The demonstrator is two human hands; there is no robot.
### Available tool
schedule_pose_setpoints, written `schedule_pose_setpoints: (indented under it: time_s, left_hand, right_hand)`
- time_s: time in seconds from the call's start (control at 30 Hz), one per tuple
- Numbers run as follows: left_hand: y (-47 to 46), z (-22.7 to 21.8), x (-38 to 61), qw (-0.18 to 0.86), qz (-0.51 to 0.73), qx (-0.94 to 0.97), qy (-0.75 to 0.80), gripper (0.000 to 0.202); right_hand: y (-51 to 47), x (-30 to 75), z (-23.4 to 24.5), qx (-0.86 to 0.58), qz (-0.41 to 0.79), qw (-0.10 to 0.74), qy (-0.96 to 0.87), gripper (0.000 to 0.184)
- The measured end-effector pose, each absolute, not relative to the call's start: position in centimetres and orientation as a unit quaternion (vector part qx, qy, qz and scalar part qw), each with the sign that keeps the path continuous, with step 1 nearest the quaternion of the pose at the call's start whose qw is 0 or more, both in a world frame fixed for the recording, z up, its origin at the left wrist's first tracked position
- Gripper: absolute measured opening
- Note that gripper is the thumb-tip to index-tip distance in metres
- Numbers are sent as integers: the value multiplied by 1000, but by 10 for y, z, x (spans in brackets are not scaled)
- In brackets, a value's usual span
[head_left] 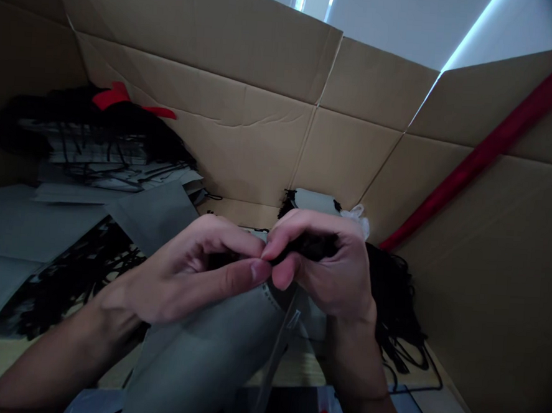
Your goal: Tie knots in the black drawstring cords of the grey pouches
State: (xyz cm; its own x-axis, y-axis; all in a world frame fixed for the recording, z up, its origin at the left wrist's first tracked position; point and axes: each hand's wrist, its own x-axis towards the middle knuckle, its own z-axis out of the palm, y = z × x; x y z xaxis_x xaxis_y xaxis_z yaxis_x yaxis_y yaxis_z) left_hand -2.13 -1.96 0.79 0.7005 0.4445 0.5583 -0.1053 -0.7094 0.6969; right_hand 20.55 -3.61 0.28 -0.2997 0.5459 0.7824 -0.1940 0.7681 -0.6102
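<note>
Hands work close together inside a large cardboard box (242, 142): the right hand (332, 272) curls shut around a bunch of black cord (308, 247), while the left hand (192, 270) pinches the cord between thumb and fingertips. A gray fabric bag (201, 351) lies beneath them, above a wooden desk (289, 369); more gray bags (22, 234) lie left.

Bundle of thin black cord (311, 247) — gathered tight, loose strands hanging at right — pinched between left hand (192, 276) and right hand (328, 269). Grey non-woven bag (206, 345) lies tilted below, stitched edge just under the fingers.
</note>
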Motion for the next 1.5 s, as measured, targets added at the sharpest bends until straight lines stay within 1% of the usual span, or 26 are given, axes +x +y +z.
schedule_pose_setpoints:
  time_s: [0.07,0.1,0.2,0.27,0.3,0.4,0.43,0.47,0.5,0.57,0.67,0.73,0.8,0.87,1.0,1.07,1.17,1.23,1.3,1.4,1.5]
  left_hand:
    - [-20,9,-22,424,353,831,68,30]
    - [-19,10,-22,447,339,826,54,30]
    - [-19,10,-23,429,337,836,62,47]
    - [-21,8,-23,407,339,845,76,54]
    - [-23,7,-23,400,342,847,79,54]
    - [-31,6,-21,390,404,817,130,43]
    - [-32,6,-21,381,457,784,180,43]
    - [-33,6,-20,386,446,788,178,40]
    - [-33,7,-19,401,398,815,128,39]
    - [-32,8,-18,409,362,830,109,40]
    - [-29,8,-15,398,401,814,134,37]
    - [-29,8,-14,380,398,825,129,35]
    - [-28,7,-14,359,381,844,112,38]
    - [-30,5,-14,347,392,845,110,43]
    - [-35,3,-12,359,428,824,93,41]
    - [-34,5,-12,359,437,820,87,40]
    - [-31,10,-13,351,405,844,31,38]
    - [-31,11,-14,357,390,848,21,37]
    - [-33,10,-14,373,407,831,73,39]
    - [-36,6,-14,377,416,818,126,41]
    - [-33,3,-13,394,414,812,113,36]
  right_hand:
    - [-42,203,3,-136,339,580,-728,34]
    - [-46,201,4,-150,347,578,-723,39]
    - [-56,199,4,-190,377,561,-712,46]
    - [-56,199,4,-188,392,561,-704,46]
    - [-54,201,4,-181,401,563,-700,45]
    - [-43,206,4,-122,446,550,-695,32]
    - [-39,208,4,-104,461,543,-694,36]
    - [-36,210,4,-92,470,540,-692,41]
    - [-33,211,5,-89,470,542,-691,43]
    - [-31,212,5,-102,446,564,-687,33]
    - [-30,211,4,-105,399,589,-694,25]
    - [-29,210,4,-112,381,603,-692,26]
    - [-31,208,3,-117,379,609,-687,31]
    - [-34,207,3,-131,394,607,-677,37]
    - [-44,201,3,-156,444,600,-646,49]
    - [-47,199,1,-153,456,598,-641,50]
    - [-48,197,-1,-146,463,597,-638,48]
    - [-49,198,0,-133,465,593,-644,46]
    - [-50,202,2,-141,448,582,-663,44]
    - [-51,209,7,-180,373,561,-717,43]
    - [-43,213,8,-146,284,549,-772,33]
